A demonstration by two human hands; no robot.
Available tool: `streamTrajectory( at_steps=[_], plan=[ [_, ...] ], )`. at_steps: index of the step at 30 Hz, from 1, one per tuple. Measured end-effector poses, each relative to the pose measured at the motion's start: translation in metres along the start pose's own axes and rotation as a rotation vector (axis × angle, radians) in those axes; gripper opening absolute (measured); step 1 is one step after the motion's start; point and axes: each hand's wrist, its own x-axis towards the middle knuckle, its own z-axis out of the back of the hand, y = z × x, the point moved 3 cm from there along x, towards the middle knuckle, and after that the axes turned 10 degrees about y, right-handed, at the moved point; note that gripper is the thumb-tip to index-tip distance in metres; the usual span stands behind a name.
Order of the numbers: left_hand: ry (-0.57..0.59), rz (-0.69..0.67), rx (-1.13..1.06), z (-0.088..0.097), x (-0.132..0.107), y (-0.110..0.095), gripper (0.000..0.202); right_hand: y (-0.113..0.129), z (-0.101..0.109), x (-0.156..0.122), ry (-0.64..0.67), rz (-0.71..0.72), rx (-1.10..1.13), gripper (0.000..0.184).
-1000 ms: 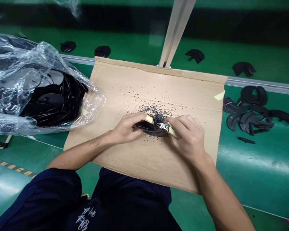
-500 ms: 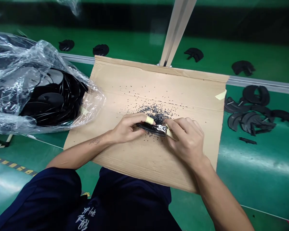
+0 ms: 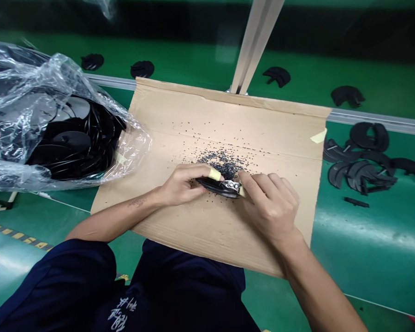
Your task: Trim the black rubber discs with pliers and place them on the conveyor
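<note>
Left hand: clamped on black rubber piece, centre of cardboard sheet. Right hand: pinched on small metal clippers. Black crumbs lie just beyond. Risk: slipping clippers could nick taped left fingertip.

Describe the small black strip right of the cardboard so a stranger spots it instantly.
Right of the cardboard sheet on the green bench is a heap of curved black pieces. Just below it lies the black strip, alone, straight and narrow.
</note>
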Motion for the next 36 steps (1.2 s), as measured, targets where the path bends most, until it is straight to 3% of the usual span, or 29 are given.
streamTrajectory(
  at_steps=[5, 11, 17, 21, 24, 27, 31, 34, 36],
  plan=[
    [0.034, 0.023, -0.005, 0.001, -0.002, 0.001, 0.020, 0.005, 0.001, -0.002, -0.006, -0.015, -0.002, 0.019],
    [0.048, 0.049, 0.000, 0.004, 0.001, -0.003, 0.025, -0.004, -0.005, -0.005, 0.060, -0.143, 0.260, 0.020],
    [0.088, 0.045, 0.050, 0.000, 0.002, -0.003, 0.024, -0.006, -0.009, -0.001, 0.125, -0.134, 0.054, 0.019],
    [0.058, 0.125, 0.032, 0.002, 0.002, -0.003, 0.024, -0.010, -0.009, -0.001, 0.114, -0.152, 0.062, 0.018],
    [-0.033, 0.246, -0.014, 0.019, 0.011, 0.002, 0.028, -0.017, -0.009, -0.002, 0.104, -0.184, 0.067, 0.017],
    [-0.122, 0.296, 0.068, 0.052, 0.037, 0.018, 0.046, -0.021, -0.010, -0.003, 0.116, -0.185, 0.069, 0.018],
    [-0.124, 0.243, 0.425, 0.098, 0.094, 0.063, 0.049, -0.018, -0.012, -0.006, 0.156, -0.170, 0.107, 0.018],
    [-0.057, 0.306, 0.667, 0.120, 0.132, 0.103, 0.040, -0.016, -0.013, -0.009, 0.178, -0.173, 0.133, 0.020],
    [-0.027, 0.339, 0.717, 0.130, 0.147, 0.120, 0.032, -0.015, -0.014, -0.010, 0.196, -0.183, 0.146, 0.021]
  ],
)
